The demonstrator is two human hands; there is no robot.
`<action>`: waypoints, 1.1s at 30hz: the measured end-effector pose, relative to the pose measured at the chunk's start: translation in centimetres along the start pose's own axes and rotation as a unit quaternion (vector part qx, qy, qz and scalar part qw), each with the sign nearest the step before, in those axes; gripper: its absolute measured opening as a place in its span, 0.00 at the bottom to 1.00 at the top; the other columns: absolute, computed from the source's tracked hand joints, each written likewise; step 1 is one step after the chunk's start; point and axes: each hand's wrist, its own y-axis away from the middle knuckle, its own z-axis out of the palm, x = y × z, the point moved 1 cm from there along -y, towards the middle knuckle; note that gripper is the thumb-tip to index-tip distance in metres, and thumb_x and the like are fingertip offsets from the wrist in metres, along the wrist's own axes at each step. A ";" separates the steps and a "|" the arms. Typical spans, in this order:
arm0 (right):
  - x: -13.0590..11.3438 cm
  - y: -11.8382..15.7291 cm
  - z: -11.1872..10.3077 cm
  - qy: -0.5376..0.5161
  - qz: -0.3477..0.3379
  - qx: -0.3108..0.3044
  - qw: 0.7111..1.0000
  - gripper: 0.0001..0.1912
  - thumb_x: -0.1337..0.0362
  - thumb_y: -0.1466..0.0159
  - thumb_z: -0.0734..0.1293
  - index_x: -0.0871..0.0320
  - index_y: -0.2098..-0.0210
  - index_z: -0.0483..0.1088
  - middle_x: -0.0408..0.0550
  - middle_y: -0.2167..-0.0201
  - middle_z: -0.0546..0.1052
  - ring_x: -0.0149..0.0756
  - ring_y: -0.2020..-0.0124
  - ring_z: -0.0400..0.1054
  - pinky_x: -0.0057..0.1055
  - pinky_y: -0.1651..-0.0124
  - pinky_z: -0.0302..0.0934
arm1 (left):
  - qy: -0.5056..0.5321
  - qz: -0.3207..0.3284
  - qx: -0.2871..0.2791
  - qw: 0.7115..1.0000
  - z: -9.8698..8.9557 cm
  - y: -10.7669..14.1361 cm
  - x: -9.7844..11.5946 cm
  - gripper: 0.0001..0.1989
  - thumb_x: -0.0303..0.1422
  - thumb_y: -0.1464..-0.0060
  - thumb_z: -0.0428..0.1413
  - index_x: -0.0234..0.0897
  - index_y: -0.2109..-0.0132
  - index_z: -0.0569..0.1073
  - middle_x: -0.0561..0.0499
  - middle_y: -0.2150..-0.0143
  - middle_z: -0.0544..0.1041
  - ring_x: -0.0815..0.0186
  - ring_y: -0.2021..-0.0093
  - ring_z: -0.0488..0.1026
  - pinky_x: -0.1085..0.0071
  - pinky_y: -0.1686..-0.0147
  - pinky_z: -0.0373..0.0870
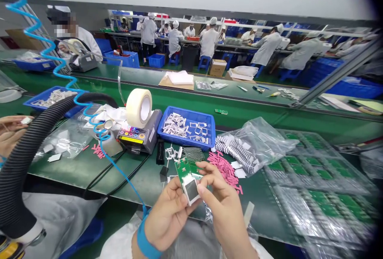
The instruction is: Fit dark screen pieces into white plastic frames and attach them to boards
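A green circuit board (183, 167) with a small dark display (192, 190) in a white frame is tilted up in front of me. My left hand (169, 215), with a blue wrist strap (145, 241), grips the board's lower part between thumb and fingers. The thumb and index finger of my right hand (223, 199) close on the right edge of the display. Just behind my hands lie pink strips (223, 167), thin dark strips (193, 154) and loose white frames (171, 153).
A blue bin (212, 125) of white frames stands behind, beside a tape dispenser (139, 141) carrying a tape roll (145, 109). Right are a plastic bag (260, 131) and clear trays of green boards (299, 207). A black hose (18, 163) and another person's hand (12, 131) are left.
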 end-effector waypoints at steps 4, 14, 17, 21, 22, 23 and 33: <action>0.0 -0.1 0.3 0.007 0.004 0.011 1.000 0.10 0.60 0.43 0.68 0.56 0.77 0.68 0.48 0.50 0.68 0.46 0.46 0.60 0.46 0.44 0.51 | -0.019 0.003 0.009 1.000 -0.1 0.0 0.1 0.13 0.28 0.54 0.64 0.39 0.59 0.76 0.50 0.58 0.80 0.70 0.56 0.74 0.73 0.50 0.66; 0.5 -0.3 0.4 0.033 -0.008 0.028 0.999 0.09 0.62 0.44 0.67 0.56 0.78 0.67 0.49 0.54 0.70 0.43 0.52 0.64 0.42 0.48 0.55 | -0.050 0.018 0.038 0.998 -0.2 0.3 0.2 0.10 0.29 0.55 0.64 0.39 0.63 0.76 0.52 0.63 0.79 0.70 0.59 0.73 0.73 0.54 0.67; 0.4 -0.4 0.6 0.044 -0.008 0.027 0.999 0.09 0.62 0.43 0.66 0.56 0.78 0.67 0.48 0.55 0.70 0.43 0.52 0.64 0.41 0.49 0.56 | -0.056 0.020 0.051 0.997 -0.2 0.4 0.2 0.10 0.29 0.57 0.65 0.39 0.64 0.76 0.52 0.61 0.79 0.69 0.58 0.73 0.73 0.53 0.66; 0.1 -0.6 1.0 0.083 -0.028 0.040 0.995 0.08 0.63 0.44 0.66 0.57 0.78 0.65 0.49 0.57 0.71 0.44 0.51 0.64 0.42 0.50 0.57 | -0.063 0.017 0.077 0.995 -0.3 0.4 0.2 0.14 0.29 0.57 0.66 0.40 0.60 0.76 0.52 0.58 0.79 0.70 0.59 0.73 0.73 0.53 0.66; 0.1 -0.6 1.0 0.096 -0.042 0.046 0.993 0.07 0.64 0.44 0.66 0.56 0.76 0.65 0.50 0.58 0.71 0.44 0.52 0.65 0.43 0.50 0.58 | -0.060 0.020 0.082 0.995 -0.4 0.4 0.2 0.13 0.29 0.57 0.65 0.40 0.61 0.76 0.52 0.60 0.79 0.70 0.59 0.73 0.73 0.54 0.67; 0.2 -0.6 1.1 0.111 -0.063 0.056 0.990 0.05 0.64 0.44 0.66 0.56 0.73 0.65 0.50 0.58 0.72 0.44 0.51 0.65 0.43 0.49 0.58 | -0.055 0.024 0.085 0.995 -0.4 0.3 0.3 0.11 0.29 0.57 0.65 0.39 0.63 0.76 0.52 0.62 0.79 0.70 0.59 0.73 0.74 0.54 0.67; 1.5 1.4 1.0 0.427 -0.341 -0.195 0.815 0.50 0.44 0.41 0.63 0.66 0.33 0.36 0.64 0.35 0.47 0.64 0.34 0.36 0.69 0.40 0.33 | -0.027 -0.019 0.218 0.975 -0.8 0.7 0.6 0.14 0.27 0.58 0.65 0.44 0.63 0.74 0.54 0.59 0.80 0.66 0.56 0.76 0.71 0.56 0.72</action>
